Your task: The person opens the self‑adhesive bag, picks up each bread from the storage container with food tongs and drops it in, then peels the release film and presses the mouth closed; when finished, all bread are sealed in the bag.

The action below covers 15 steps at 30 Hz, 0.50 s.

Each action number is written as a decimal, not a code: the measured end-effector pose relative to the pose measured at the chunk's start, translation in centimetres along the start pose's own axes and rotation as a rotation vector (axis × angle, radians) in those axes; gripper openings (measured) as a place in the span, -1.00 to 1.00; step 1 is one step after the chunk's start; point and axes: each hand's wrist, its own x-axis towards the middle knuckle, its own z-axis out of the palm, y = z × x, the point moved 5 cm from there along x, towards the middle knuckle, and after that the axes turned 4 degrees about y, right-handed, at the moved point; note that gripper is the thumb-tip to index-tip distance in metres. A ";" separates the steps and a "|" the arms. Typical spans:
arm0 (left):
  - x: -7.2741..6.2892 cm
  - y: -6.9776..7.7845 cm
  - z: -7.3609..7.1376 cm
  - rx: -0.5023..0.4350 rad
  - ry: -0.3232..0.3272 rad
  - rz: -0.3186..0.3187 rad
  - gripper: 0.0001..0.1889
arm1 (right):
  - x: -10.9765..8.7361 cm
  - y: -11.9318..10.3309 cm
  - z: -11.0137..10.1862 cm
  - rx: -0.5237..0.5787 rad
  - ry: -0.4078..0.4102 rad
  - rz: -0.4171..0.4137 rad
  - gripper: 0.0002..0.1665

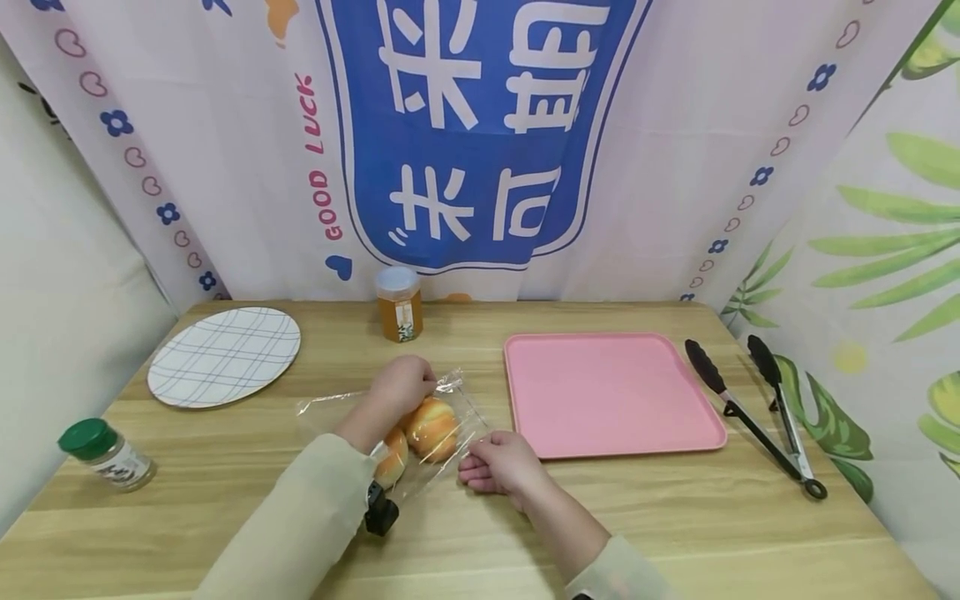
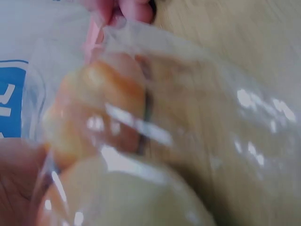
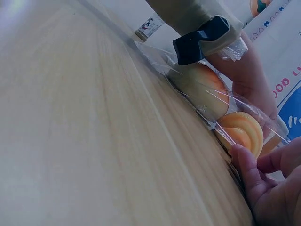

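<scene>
A clear plastic bag (image 1: 465, 412) lies on the table with two bread buns inside. One is a round bun with a swirled top (image 1: 432, 431); the other bun (image 1: 392, 460) lies nearer the left forearm and is partly covered by it. My left hand (image 1: 402, 387) reaches over the bag and pinches its far edge beside the swirled bun; its fingertips are partly hidden. On the near right side, my right hand (image 1: 506, 465) pinches the bag's edge between thumb and fingers. The left wrist view is blurred, with the bag's film (image 2: 202, 103) stretched across it.
A pink tray (image 1: 615, 396) lies right of the hands, with black-tipped tongs (image 1: 765, 437) beyond it. At the back stands a jar with orange contents (image 1: 400, 307). A checked oval plate (image 1: 225, 357) and a green-capped shaker bottle (image 1: 107, 454) are on the left.
</scene>
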 end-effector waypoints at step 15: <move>-2.9 -2.3 -2.3 -0.220 0.190 0.039 -0.84 | -0.7 -2.6 -0.8 -0.078 0.069 -0.182 -0.79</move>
